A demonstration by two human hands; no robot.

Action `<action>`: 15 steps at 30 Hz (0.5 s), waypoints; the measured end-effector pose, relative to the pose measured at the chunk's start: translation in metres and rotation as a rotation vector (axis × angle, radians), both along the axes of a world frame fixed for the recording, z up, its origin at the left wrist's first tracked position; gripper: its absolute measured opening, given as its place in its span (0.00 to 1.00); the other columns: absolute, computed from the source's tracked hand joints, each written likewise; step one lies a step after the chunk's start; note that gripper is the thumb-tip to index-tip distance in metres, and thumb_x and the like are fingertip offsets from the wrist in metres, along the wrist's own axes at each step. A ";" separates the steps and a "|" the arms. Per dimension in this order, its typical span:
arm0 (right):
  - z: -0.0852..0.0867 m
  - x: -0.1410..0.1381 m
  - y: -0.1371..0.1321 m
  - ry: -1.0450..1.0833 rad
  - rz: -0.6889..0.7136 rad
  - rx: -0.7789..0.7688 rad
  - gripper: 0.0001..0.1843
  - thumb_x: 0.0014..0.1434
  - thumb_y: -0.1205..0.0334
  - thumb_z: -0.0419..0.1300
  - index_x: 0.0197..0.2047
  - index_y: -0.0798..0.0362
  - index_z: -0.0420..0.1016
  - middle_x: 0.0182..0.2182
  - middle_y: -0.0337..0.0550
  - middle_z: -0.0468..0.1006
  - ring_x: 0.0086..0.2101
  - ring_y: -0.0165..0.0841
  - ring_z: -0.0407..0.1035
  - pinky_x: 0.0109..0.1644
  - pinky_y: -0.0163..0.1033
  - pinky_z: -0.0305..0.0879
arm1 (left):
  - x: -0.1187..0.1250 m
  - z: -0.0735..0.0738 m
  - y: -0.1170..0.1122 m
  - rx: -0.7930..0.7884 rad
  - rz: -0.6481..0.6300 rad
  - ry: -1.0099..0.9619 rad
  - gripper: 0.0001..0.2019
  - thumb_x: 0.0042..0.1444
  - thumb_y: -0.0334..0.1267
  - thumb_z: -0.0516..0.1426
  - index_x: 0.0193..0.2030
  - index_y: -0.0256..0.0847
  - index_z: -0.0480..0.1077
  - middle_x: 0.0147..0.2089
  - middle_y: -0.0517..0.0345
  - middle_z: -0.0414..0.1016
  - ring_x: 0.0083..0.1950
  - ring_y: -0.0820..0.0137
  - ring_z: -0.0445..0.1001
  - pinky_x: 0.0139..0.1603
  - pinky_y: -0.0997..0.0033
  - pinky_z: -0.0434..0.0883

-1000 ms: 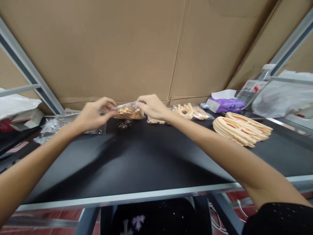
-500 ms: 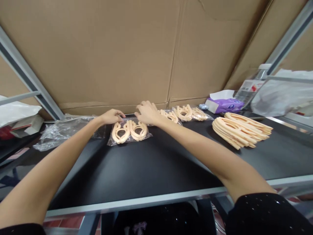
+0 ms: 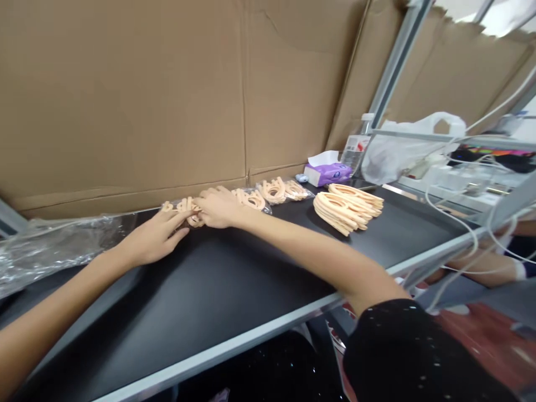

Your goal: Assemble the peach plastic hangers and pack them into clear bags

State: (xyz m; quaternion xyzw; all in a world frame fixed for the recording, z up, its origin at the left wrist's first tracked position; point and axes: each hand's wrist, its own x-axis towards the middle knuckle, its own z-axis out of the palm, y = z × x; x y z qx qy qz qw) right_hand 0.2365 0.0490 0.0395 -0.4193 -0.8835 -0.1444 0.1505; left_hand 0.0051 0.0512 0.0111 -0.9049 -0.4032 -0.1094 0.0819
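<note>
My left hand [image 3: 153,239] lies flat on the black table [image 3: 218,290], fingers stretched toward a clear bag of peach plastic pieces [image 3: 184,209] at the cardboard wall. My right hand [image 3: 218,206] rests fingers down on the right part of that bag, pressing it against the table. Both hands touch the bag; neither lifts it. To its right lie more filled bags [image 3: 251,198] in a row [image 3: 282,191].
A stack of loose peach pieces [image 3: 345,207] lies at the right. Behind it are a purple tissue pack [image 3: 326,172], a bottle [image 3: 355,151] and a white plastic bag [image 3: 408,151]. Empty clear bags [image 3: 50,245] lie at the left. Another person's arm [image 3: 481,265] shows at far right.
The bag went from held up, to laid on the table, to pushed against the wall beside the other bags. My head has turned right, shifting the view.
</note>
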 end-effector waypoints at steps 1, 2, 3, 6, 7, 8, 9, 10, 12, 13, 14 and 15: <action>0.003 0.018 -0.010 -0.006 -0.008 0.008 0.17 0.69 0.60 0.50 0.50 0.56 0.77 0.54 0.50 0.82 0.54 0.41 0.74 0.59 0.44 0.63 | 0.001 -0.002 0.004 0.017 -0.005 0.029 0.30 0.69 0.53 0.42 0.66 0.38 0.70 0.64 0.39 0.73 0.67 0.47 0.68 0.71 0.45 0.63; 0.006 0.041 -0.022 -0.011 -0.032 0.007 0.16 0.68 0.61 0.50 0.47 0.56 0.78 0.50 0.51 0.84 0.51 0.43 0.76 0.57 0.46 0.65 | 0.003 -0.003 0.007 0.028 0.003 0.054 0.28 0.69 0.52 0.43 0.63 0.39 0.72 0.61 0.40 0.75 0.65 0.47 0.70 0.68 0.45 0.65; 0.008 0.067 -0.036 -0.014 -0.069 0.006 0.17 0.68 0.61 0.50 0.45 0.56 0.79 0.47 0.53 0.84 0.48 0.45 0.77 0.55 0.48 0.66 | 0.004 -0.002 0.010 0.036 0.020 0.073 0.27 0.68 0.50 0.43 0.61 0.40 0.74 0.58 0.40 0.76 0.62 0.48 0.72 0.65 0.45 0.68; 0.010 0.157 -0.074 -0.007 -0.360 0.026 0.22 0.69 0.51 0.49 0.46 0.55 0.81 0.45 0.56 0.84 0.48 0.50 0.76 0.53 0.52 0.67 | 0.013 0.004 0.011 0.078 0.080 0.096 0.25 0.67 0.46 0.44 0.59 0.39 0.75 0.54 0.37 0.77 0.56 0.47 0.75 0.58 0.45 0.73; 0.010 0.187 -0.085 0.003 -0.466 0.026 0.25 0.69 0.46 0.50 0.48 0.56 0.81 0.46 0.58 0.84 0.49 0.52 0.76 0.53 0.54 0.68 | 0.018 0.006 0.008 0.106 0.088 0.092 0.25 0.66 0.45 0.45 0.59 0.38 0.75 0.54 0.36 0.76 0.55 0.46 0.75 0.57 0.44 0.73; 0.008 0.214 -0.095 0.022 -0.575 0.003 0.27 0.68 0.44 0.50 0.49 0.55 0.82 0.47 0.58 0.84 0.50 0.54 0.76 0.52 0.55 0.68 | 0.024 0.009 0.004 0.141 0.084 0.088 0.24 0.66 0.44 0.46 0.58 0.36 0.75 0.55 0.35 0.76 0.55 0.46 0.75 0.57 0.43 0.73; 0.005 0.237 -0.104 0.043 -0.658 -0.059 0.28 0.67 0.42 0.50 0.50 0.54 0.82 0.48 0.57 0.84 0.50 0.55 0.76 0.51 0.56 0.69 | 0.033 0.011 -0.002 0.174 0.063 0.082 0.23 0.66 0.43 0.47 0.58 0.36 0.75 0.55 0.35 0.76 0.55 0.46 0.75 0.57 0.42 0.73; 0.002 0.256 -0.113 0.082 -0.718 -0.119 0.30 0.66 0.40 0.51 0.52 0.55 0.82 0.49 0.57 0.84 0.50 0.56 0.76 0.51 0.56 0.69 | 0.043 0.012 -0.009 0.196 0.026 0.081 0.23 0.66 0.42 0.47 0.58 0.36 0.75 0.55 0.35 0.76 0.55 0.46 0.75 0.57 0.42 0.73; -0.004 0.278 -0.126 0.189 -0.785 -0.207 0.33 0.67 0.40 0.50 0.54 0.59 0.81 0.52 0.60 0.83 0.52 0.54 0.76 0.55 0.53 0.69 | 0.064 0.012 -0.024 0.210 -0.077 0.098 0.21 0.66 0.40 0.48 0.58 0.36 0.75 0.54 0.37 0.76 0.54 0.47 0.75 0.54 0.44 0.74; -0.007 0.283 -0.131 0.215 -0.775 -0.224 0.34 0.68 0.40 0.49 0.55 0.61 0.81 0.54 0.61 0.82 0.53 0.53 0.76 0.56 0.52 0.68 | 0.073 0.012 -0.033 0.209 -0.131 0.100 0.20 0.67 0.39 0.49 0.58 0.36 0.75 0.54 0.37 0.76 0.53 0.48 0.76 0.53 0.46 0.74; -0.010 0.284 -0.135 0.235 -0.753 -0.223 0.34 0.68 0.41 0.49 0.54 0.62 0.81 0.55 0.61 0.82 0.54 0.52 0.76 0.58 0.51 0.67 | 0.081 0.011 -0.041 0.203 -0.186 0.106 0.19 0.67 0.38 0.49 0.57 0.36 0.76 0.54 0.38 0.76 0.53 0.49 0.76 0.52 0.48 0.74; -0.013 0.283 -0.138 0.237 -0.722 -0.207 0.34 0.69 0.42 0.49 0.54 0.62 0.81 0.55 0.61 0.81 0.54 0.52 0.75 0.58 0.50 0.67 | 0.086 0.010 -0.050 0.201 -0.228 0.118 0.18 0.67 0.36 0.50 0.57 0.37 0.76 0.55 0.38 0.76 0.53 0.50 0.76 0.53 0.49 0.74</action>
